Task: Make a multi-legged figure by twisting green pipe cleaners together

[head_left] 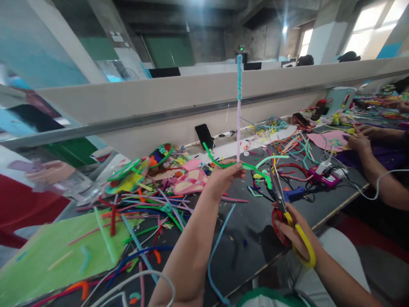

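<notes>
Left hand: fingers pinched on bright-green fuzzy pipe cleaner and upright blue-and-lilac fuzzy stem, above the worktop. Right hand: fingers curled round red-and-yellow-handled metal scissors, blades near green pipe cleaner's right end, contact unclear. Dark-grey worktop, multicoloured fuzzy strips strewn about. Low off-white partition; grey concrete room, bright windows right.

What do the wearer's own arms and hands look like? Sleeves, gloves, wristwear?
Left hand and right hand are both ungloved. Both forearms are bare, with no sleeves in view. No watch, bracelet or cable shows on either wrist.
</notes>
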A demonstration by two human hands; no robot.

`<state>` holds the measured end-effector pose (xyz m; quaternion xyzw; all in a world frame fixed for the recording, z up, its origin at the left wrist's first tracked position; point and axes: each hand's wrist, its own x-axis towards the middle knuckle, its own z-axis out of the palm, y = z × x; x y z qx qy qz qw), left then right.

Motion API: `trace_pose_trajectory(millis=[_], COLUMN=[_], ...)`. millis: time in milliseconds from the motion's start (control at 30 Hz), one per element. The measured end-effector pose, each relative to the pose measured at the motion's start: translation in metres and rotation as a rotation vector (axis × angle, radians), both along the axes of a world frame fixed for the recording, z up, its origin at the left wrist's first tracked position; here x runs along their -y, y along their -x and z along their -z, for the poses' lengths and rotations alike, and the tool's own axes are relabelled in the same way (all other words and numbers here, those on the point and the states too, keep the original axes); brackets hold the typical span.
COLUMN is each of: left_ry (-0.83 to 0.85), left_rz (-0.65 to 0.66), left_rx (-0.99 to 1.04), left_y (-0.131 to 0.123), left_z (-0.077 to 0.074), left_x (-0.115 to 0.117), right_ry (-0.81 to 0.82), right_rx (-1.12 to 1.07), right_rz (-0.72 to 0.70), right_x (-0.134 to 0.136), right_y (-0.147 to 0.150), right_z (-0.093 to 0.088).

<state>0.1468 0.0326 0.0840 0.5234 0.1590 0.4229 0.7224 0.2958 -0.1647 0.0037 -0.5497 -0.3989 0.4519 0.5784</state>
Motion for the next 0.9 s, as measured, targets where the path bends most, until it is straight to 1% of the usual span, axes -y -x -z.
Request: trace_pose_trajectory(millis=[133,233,367,600,733,833,900], left_ry=[-0.012,-0.025,-0.042,-0.081,-0.063,-0.035,-0.021], left_rz=[-0.013,0.005,0.019,-0.059,-0.127,-0.195,-0.253], left_rx=[-0.002,-0.001,-0.003,0.021,0.045,0.049,0.045], left_y=[0.005,0.009,0.013,0.029,0.044,0.06,0.073], left_z=[-0.001,-0.002,-0.004,-0.013,-0.02,-0.024,-0.024], left_x=[-0.002,-0.004,-0.006,-0.011,-0.019,-0.025,-0.025], right_ry=[-0.018,-0.028,-0.029,0.011,0.023,0.029,0.003], right_rx=[-0.003,0.003,0.006,0.02,0.054,0.028,-0.001], right_rz=[-0.025,-0.037,-0.021,0.047,0.047,0.01,-0.012], right_x=[0.0,-0.001,-0.001,-0.005,-0.011,-0.017,-0.024], right_y=[-0.001,-0.002,0.0,0.007,0.014,0.023,0.032], right_z=[0.002,0.003,0.005,0.008,-0.001,-0.014,-0.024])
